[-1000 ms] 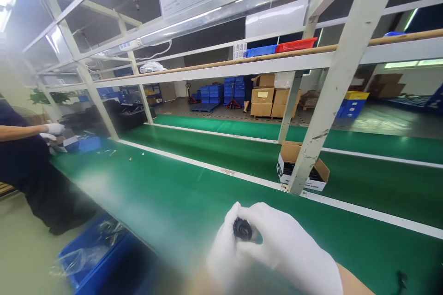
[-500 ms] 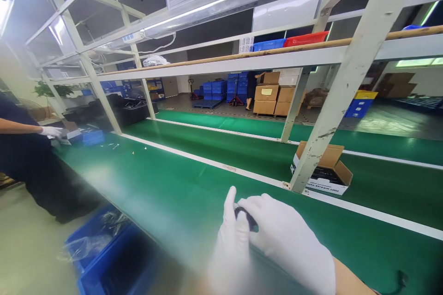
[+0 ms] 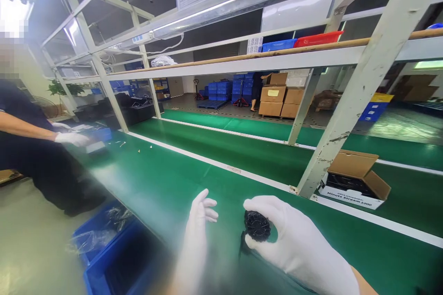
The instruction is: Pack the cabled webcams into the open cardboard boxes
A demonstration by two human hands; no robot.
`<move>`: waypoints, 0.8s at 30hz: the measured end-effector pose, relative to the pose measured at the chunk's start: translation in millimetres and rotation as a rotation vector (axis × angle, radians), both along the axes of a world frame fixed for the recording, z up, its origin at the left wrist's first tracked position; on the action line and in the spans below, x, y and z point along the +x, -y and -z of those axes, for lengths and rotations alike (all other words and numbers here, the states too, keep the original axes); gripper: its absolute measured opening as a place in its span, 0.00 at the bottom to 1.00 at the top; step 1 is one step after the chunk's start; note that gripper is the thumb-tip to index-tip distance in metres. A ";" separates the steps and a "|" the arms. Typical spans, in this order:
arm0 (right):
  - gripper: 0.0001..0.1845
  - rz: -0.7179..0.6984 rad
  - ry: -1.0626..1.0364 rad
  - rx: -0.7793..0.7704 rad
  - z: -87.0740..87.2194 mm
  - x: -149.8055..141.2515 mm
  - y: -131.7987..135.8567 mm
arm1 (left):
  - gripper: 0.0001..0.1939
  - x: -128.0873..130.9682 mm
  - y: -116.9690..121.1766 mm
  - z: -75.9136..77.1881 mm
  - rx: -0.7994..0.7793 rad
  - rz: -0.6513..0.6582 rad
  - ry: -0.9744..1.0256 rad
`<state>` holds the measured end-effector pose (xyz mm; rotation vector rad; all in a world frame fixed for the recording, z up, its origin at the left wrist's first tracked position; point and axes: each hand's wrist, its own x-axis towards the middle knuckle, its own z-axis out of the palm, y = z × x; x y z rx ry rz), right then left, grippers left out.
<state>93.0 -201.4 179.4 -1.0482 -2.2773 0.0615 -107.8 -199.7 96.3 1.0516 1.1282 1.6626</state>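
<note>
- Head view: the right hand point(image 3: 294, 242), in a white glove, was clamped on a black round part point(image 3: 257, 226), thumb below and fingers above.
- The part was held above the near side of the green work surface point(image 3: 169, 177), right of the left hand point(image 3: 198, 230).
- Appearance: dull black, roughly circular, with a notched rim and raised ribs across the face that showed; finer detail too small to read.
- A narrow dark piece point(image 3: 242, 243) hung at its lower left, blurred; could not tell whether it was joined to the part.
- Left hand, also white-gloved: empty, fingers loosely spread and slightly curled, apart from the part.
- Farther right, beside the foot of a white post point(image 3: 360, 80), stood an open carton point(image 3: 350, 198) printed "Minute Stream 1000", dark contents inside.
- Near left, below the surface edge: blue bins point(image 3: 90, 278).
</note>
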 end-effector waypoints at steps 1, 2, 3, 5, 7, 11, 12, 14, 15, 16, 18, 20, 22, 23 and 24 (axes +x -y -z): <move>0.23 0.006 0.005 -0.017 -0.4 -0.3 -0.1 | 0.29 0.2 0.1 3.1 0.000 0.003 0.011; 0.23 0.013 0.006 -0.029 -0.7 -0.4 -0.1 | 0.29 0.1 0.0 6.1 -0.001 0.003 0.021; 0.22 0.018 0.002 -0.034 -0.7 -0.3 0.0 | 0.28 -0.4 0.0 9.1 -0.002 -0.004 0.025; 0.23 0.023 -0.017 -0.027 0.2 0.0 0.5 | 0.27 -3.0 -0.2 14.1 -0.013 -0.024 -0.016; 0.24 0.022 -0.049 -0.008 1.6 1.0 1.3 | 0.25 -8.5 -1.7 18.0 -0.047 -0.071 -0.141; 0.21 -0.008 -0.110 -0.062 4.5 7.6 2.1 | 0.24 -30.5 -17.9 26.5 -0.099 -0.306 -0.509; 0.19 -0.020 -0.133 -0.095 5.6 10.8 1.4 | 0.24 -37.4 -25.1 29.2 -0.099 -0.363 -0.594; 0.17 -0.053 -0.189 -0.178 9.6 19.1 -1.5 | 0.25 -49.3 -40.7 33.8 -0.103 -0.401 -0.727; 0.16 -0.068 -0.222 -0.223 12.3 23.8 -3.5 | 0.25 -52.7 -47.5 35.3 -0.110 -0.373 -0.765; 0.16 -0.083 -0.251 -0.265 15.2 28.4 -5.7 | 0.24 -53.5 -52.5 36.0 -0.115 -0.325 -0.789; 0.17 -0.112 -0.295 -0.306 20.5 36.2 -9.9 | 0.21 -45.6 -54.4 35.4 -0.113 -0.183 -0.769; 0.18 -0.155 -0.320 -0.259 22.1 40.0 -13.2 | 0.18 -25.5 -44.1 33.4 -0.131 0.036 -0.598; 0.19 -0.189 -0.329 -0.184 18.1 38.7 -17.5 | 0.16 1.8 -24.3 32.7 -0.218 0.325 -0.281; 0.20 -0.180 -0.335 -0.157 14.1 36.3 -21.3 | 0.16 15.6 -12.6 33.3 -0.282 0.463 -0.111; 0.20 -0.145 -0.340 -0.141 9.4 32.8 -27.2 | 0.17 28.0 -0.9 34.5 -0.332 0.552 -0.006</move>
